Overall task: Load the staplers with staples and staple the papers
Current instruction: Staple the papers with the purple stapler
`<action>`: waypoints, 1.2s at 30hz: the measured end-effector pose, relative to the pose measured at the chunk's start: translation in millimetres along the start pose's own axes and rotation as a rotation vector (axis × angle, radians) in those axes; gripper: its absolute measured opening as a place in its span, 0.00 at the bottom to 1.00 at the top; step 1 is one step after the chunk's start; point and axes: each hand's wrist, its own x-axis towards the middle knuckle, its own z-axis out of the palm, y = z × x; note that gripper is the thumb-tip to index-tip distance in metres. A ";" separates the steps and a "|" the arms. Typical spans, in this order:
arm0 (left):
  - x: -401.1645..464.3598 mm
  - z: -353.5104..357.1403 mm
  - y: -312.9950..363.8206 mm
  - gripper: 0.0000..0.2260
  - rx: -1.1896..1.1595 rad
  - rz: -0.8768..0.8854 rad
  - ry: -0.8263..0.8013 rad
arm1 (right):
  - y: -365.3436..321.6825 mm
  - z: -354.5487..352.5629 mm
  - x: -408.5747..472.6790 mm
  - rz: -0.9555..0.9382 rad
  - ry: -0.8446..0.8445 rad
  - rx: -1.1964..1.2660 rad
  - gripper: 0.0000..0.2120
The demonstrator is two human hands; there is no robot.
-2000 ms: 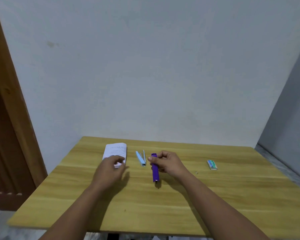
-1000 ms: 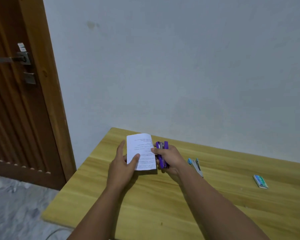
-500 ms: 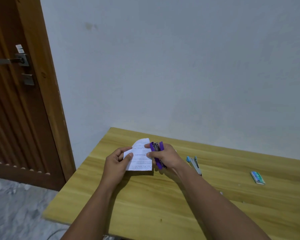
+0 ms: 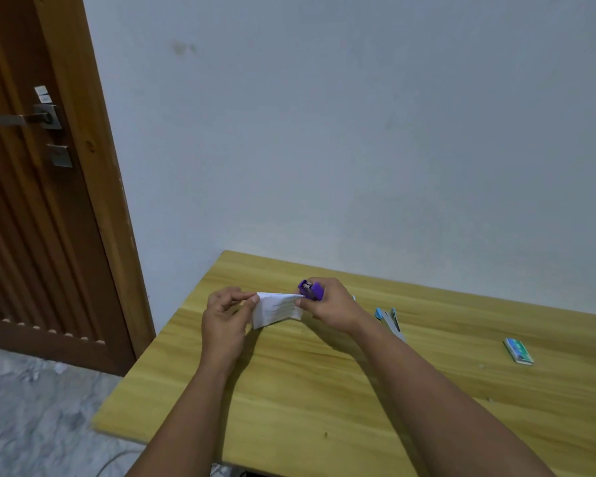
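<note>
Left hand (image 4: 225,313) pinches the near-left corner of the papers (image 4: 277,309) between thumb and fingertips; right hand (image 4: 331,304) is clenched around the purple stapler (image 4: 311,290), clamped on the papers' far corner, all held just above the surface (image 4: 324,390). Risk: the stack looks fanned and bent between the hands, so a squeeze now could miss sheets or staple crooked. Blue stapler (image 4: 390,321) and staple box (image 4: 518,351) lie untouched to the right of the right hand.

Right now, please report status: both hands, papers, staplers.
Left hand pinches white papers. Right hand grips purple stapler at paper edge. Light blue stapler idle on wooden table. Nothing blocking.
</note>
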 end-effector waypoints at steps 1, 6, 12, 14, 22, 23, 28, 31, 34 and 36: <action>1.3 -1.0 0.6 0.06 -0.016 -0.015 0.005 | 3.3 -3.8 -0.7 0.032 -0.016 0.061 0.04; -3.4 2.4 8.9 0.21 -0.092 -0.095 -0.206 | 6.1 -10.2 -6.1 0.163 -0.070 0.259 0.06; -6.1 -0.6 10.4 0.06 -0.034 -0.116 -0.225 | 0.0 -3.0 -17.6 0.303 -0.085 0.477 0.15; -4.3 -2.0 10.0 0.07 -0.042 -0.119 -0.215 | -0.6 -0.8 -20.1 0.333 -0.077 0.513 0.15; 1.4 -5.3 11.4 0.10 -0.266 -0.216 -0.096 | -19.5 10.2 -9.7 0.313 -0.067 0.634 0.07; 0.5 -5.0 13.7 0.13 -0.360 -0.261 -0.109 | -21.8 11.7 -8.3 0.313 -0.054 0.671 0.08; -18.6 22.1 16.7 0.16 -0.467 -0.306 -0.164 | -25.6 13.5 -7.8 0.309 0.070 0.735 0.08; -23.2 40.4 13.5 0.23 -0.509 -0.291 0.043 | -19.2 11.0 -12.6 0.340 0.162 0.793 0.09; -30.1 54.3 10.0 0.30 -0.360 -0.192 0.044 | -14.6 9.8 -19.2 0.411 0.231 0.853 0.08; -36.6 61.1 8.2 0.35 -0.245 -0.113 -0.088 | -14.9 9.7 -22.6 0.468 0.244 0.923 0.08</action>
